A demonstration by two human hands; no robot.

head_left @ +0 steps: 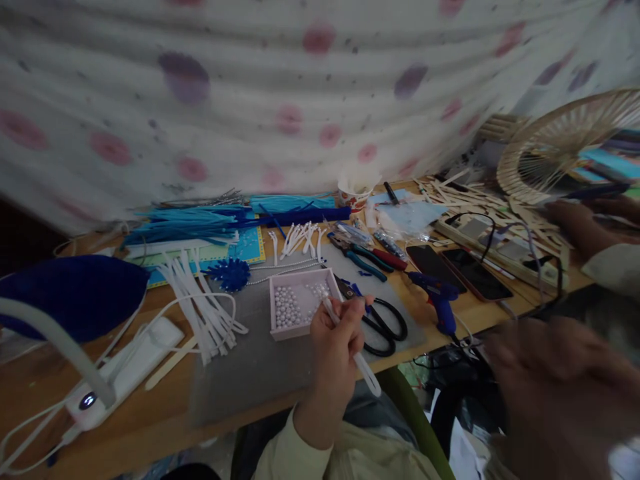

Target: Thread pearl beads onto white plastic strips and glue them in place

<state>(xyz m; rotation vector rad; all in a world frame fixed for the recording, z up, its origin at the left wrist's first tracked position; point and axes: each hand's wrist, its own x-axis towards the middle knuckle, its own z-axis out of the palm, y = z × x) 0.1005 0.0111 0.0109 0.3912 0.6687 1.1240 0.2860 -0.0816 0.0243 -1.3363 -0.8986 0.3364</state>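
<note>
My left hand is closed, pinching a white looped pipe cleaner whose rounded end hangs down to the right. That hand is just in front of a small pale pink box of white pearl beads. Black-handled scissors lie right beside it. At the lower right, my right hand is raised and smeared by motion, so its fingers and anything in them cannot be made out. Similar white looped strips form a pile left of the box, near a blue tinsel-like flower.
Blue pipe cleaners lie at the back. Pliers, a blue glue gun and two phones are to the right. A white lamp base stands left. Another person's hand is near a woven wheel-like frame.
</note>
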